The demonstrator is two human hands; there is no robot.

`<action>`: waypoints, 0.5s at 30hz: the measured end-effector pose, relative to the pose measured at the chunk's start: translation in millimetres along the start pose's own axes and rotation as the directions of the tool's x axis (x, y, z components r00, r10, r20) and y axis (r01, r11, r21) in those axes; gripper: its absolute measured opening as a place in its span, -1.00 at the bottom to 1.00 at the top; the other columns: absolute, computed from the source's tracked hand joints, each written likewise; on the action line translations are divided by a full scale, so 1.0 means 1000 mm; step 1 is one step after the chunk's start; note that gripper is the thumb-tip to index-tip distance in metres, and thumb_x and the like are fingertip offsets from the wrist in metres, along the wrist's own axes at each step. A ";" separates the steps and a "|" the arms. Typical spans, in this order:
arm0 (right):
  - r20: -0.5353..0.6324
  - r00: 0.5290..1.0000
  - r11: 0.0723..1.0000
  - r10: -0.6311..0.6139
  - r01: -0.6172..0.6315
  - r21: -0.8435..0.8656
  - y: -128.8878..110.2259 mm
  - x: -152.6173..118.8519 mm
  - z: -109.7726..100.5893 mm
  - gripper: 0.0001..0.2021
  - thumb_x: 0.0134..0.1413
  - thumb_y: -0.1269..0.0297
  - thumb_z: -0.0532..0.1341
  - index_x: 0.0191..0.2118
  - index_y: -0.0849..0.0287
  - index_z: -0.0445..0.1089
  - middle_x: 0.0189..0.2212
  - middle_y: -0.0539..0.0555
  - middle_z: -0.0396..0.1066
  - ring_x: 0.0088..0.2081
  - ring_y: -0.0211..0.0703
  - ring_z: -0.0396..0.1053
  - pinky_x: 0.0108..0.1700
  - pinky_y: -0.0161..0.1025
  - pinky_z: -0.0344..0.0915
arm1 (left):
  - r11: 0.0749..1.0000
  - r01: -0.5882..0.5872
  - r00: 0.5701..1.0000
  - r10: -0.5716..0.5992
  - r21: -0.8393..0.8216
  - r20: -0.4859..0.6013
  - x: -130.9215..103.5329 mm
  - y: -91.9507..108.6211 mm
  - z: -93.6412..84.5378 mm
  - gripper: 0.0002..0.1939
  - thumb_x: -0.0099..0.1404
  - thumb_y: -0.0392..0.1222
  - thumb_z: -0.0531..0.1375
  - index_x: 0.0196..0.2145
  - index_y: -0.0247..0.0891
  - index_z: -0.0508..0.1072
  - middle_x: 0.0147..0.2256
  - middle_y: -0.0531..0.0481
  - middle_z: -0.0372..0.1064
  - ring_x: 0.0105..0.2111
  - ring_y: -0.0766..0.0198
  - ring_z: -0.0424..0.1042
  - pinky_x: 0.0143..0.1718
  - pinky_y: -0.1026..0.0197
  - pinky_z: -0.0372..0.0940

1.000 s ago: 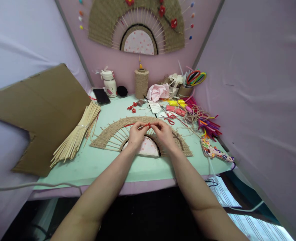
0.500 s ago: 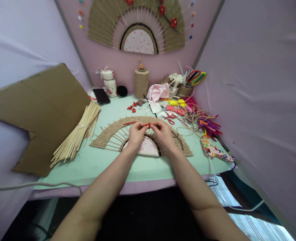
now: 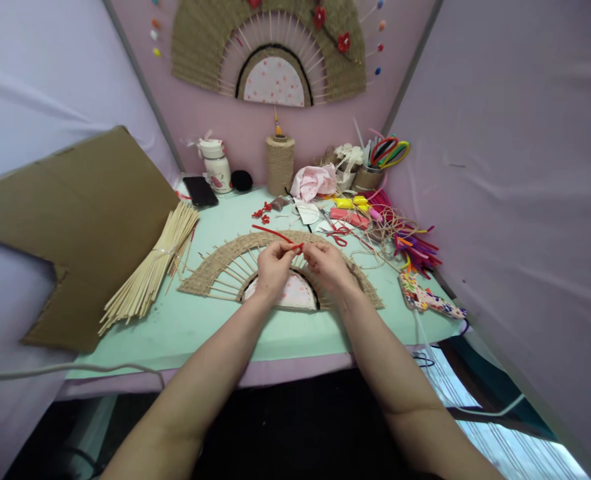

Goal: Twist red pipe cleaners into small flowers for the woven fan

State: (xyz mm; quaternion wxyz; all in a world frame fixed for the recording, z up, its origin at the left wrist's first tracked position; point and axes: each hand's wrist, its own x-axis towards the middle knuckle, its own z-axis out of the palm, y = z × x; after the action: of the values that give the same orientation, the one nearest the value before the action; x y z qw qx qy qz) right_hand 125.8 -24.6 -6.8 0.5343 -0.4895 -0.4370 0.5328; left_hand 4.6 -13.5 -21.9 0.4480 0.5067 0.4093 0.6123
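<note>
Both hands meet above a woven twine fan (image 3: pixel 215 270) on the table, pinching a red pipe cleaner (image 3: pixel 274 231). My left hand (image 3: pixel 274 267) is closed on it, and its free end sticks out up and to the left. My right hand (image 3: pixel 328 263) pinches the other end close beside the left fingertips; the bent part there is small and partly hidden by the fingers. Behind the hands lie several small red pipe-cleaner flowers (image 3: pixel 262 213). The fan's centre is a pink-dotted white half circle (image 3: pixel 295 293) edged in black.
At left, a bundle of thin sticks (image 3: pixel 150 270) rests against a cardboard sheet (image 3: pixel 95 227). A twine spool (image 3: pixel 279 167), white bottle (image 3: pixel 216 167) and phone (image 3: pixel 200 192) stand behind. Red scissors (image 3: pixel 338 235), coloured pipe cleaners (image 3: pixel 418 247) and a glue gun (image 3: pixel 428 297) lie right. A finished fan (image 3: pixel 200 53) hangs ahead.
The pipe cleaner's long free end has swung upward and now slants up to the left. My right hand has turned slightly and shifted a little right; the left hand is nearly still.
</note>
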 end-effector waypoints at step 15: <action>0.311 0.893 0.872 0.325 -0.410 0.266 0.001 0.009 -0.016 -0.74 -0.24 0.32 0.26 -0.57 0.14 0.08 -0.71 -0.23 -0.12 -0.67 -0.49 -0.26 -0.69 -0.48 -0.31 | 0.854 -0.302 0.952 0.247 0.424 0.179 -0.007 0.008 -0.004 -0.92 0.14 -0.28 0.21 -0.46 -0.19 0.51 -0.42 0.01 0.47 -0.38 0.26 0.37 -0.26 0.22 0.20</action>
State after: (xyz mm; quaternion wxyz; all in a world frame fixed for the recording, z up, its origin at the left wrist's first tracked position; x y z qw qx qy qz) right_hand 141.7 -16.2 -10.2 0.4344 -0.3960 -0.3067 0.7486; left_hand 0.4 -22.5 -16.1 0.2511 0.6843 0.4349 0.5287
